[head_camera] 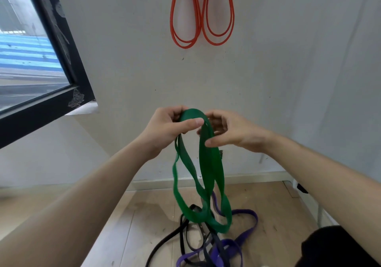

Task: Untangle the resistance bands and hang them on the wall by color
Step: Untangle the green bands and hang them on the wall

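Wide green bands hang in long twisted loops from both hands in front of the wall. My left hand pinches their top fold between thumb and fingers. My right hand grips the right strand just beside it. The green loops' lower ends dangle over a tangled heap on the floor: purple bands and black bands. Orange-red bands hang high on the wall in two teardrop groups; their hooks are out of frame.
A black-framed window juts out at the left. Below the wall run a pale skirting board and a wooden floor. A dark plug or cable lies at the right, and dark clothing fills the bottom right corner.
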Tool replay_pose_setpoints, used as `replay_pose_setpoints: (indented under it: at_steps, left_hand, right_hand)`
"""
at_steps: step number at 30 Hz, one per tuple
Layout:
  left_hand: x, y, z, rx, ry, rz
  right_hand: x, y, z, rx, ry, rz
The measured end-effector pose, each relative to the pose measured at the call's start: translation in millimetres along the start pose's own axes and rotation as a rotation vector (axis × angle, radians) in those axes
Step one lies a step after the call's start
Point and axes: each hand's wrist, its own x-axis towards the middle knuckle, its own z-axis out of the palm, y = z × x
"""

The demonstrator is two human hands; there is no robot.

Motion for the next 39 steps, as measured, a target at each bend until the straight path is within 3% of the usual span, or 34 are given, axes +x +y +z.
replay_pose_setpoints:
  at_steps: [6, 16, 18, 23, 31, 39]
  left_hand:
    - [1.7, 8.1, -7.9, -0.149, 0.148, 0.023]
    - [0.1, 11.7, -23.7, -0.406, 0.204, -0.017]
    - [-0.7, 12.4, -25.1, -0.407, 0.188, -0.019]
    - [-3.7, 12.3, -21.9, -0.403, 0.146, -0.024]
    - [-3.5, 15.4, -16.1, -0.469, 0.134, -0.039]
    - [-6.6, 10.3, -22.3, -0.317, 0.156, -0.069]
  right_hand:
    - [-0.1, 33.4, 22.9, 0.081, -0.100, 0.147]
    - [13.1, 26.9, 41.2, 0.148, 0.064, 0.080]
    - [15.5, 23.7, 45.0, 0.083, 0.146, 0.019]
    - [21.4, 16.9, 52.5, -0.242, 0.565, -0.193]
    - [23.7, 26.5, 69.7, -0.472, 0.748, -0.274]
    - [17.4, 18.5, 51.8, -0.428, 0.658, -0.259]
